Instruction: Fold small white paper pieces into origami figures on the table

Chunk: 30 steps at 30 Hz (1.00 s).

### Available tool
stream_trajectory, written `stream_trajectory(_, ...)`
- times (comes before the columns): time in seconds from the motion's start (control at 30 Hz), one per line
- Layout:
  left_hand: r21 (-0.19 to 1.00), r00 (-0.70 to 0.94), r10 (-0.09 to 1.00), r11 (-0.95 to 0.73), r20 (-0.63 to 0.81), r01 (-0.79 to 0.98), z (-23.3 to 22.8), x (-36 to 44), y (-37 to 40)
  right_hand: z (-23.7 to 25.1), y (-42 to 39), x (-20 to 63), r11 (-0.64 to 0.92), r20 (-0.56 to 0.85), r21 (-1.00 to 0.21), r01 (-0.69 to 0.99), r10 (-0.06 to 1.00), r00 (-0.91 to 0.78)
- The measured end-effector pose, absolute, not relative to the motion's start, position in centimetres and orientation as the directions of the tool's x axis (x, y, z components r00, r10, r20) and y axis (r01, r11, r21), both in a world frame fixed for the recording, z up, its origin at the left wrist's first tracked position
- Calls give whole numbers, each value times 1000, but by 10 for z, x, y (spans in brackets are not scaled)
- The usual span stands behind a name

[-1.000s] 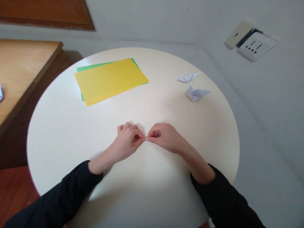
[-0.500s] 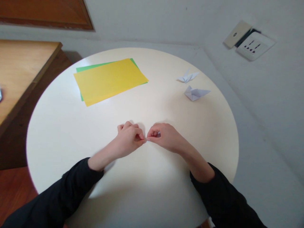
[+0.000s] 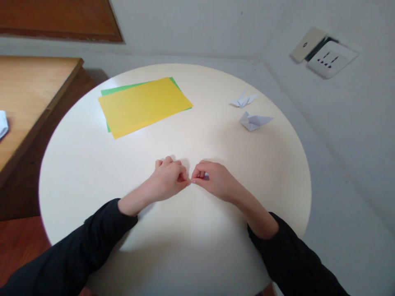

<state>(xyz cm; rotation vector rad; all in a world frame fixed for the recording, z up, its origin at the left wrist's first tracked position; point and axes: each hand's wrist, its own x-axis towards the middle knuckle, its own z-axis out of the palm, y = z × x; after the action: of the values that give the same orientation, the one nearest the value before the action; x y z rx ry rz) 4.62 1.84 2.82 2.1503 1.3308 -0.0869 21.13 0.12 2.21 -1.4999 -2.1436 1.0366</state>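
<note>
My left hand [image 3: 169,177] is closed in a pinch, its thumb and index fingertip together near the middle of the round white table [image 3: 185,246]. Close beside it, my right hand [image 3: 210,176] pinches in the same way, and the fingertips of both hands almost touch. A small pale bit shows at the fingertips, too small and too hidden to name. Beyond my right hand lie two folded white paper figures, a paper crane [image 3: 243,100] with pointed wings and a second folded paper bird [image 3: 255,121] nearer to me.
A yellow paper sheet [image 3: 145,107] covers most of a green sheet [image 3: 121,88] at the table's far left. A wooden desk [image 3: 37,78] stands to the left, with a white object [image 3: 3,124] on it. A power socket [image 3: 331,59] is on the right wall.
The view has shifted slightly, so more of the white object on the desk shows. Both hands keep their pinch in almost the same place.
</note>
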Motion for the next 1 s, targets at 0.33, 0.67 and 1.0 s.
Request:
stream_trajectory(0.33, 448, 469, 822, -304, -323, 841, 26, 46, 20, 12, -4, 210, 194, -40, -783, 591, 932, -360)
stream_trajectory(0.67, 362, 493, 790, -368, -364, 856, 33, 48, 23, 3, -10, 224, 391, 135, -662, 639, 902, -411)
stream_trajectory(1.0, 370, 494, 797, -367, -349, 854, 31, 47, 24, -4, -12, 250, 371, 147, -539, 756, 925, -349)
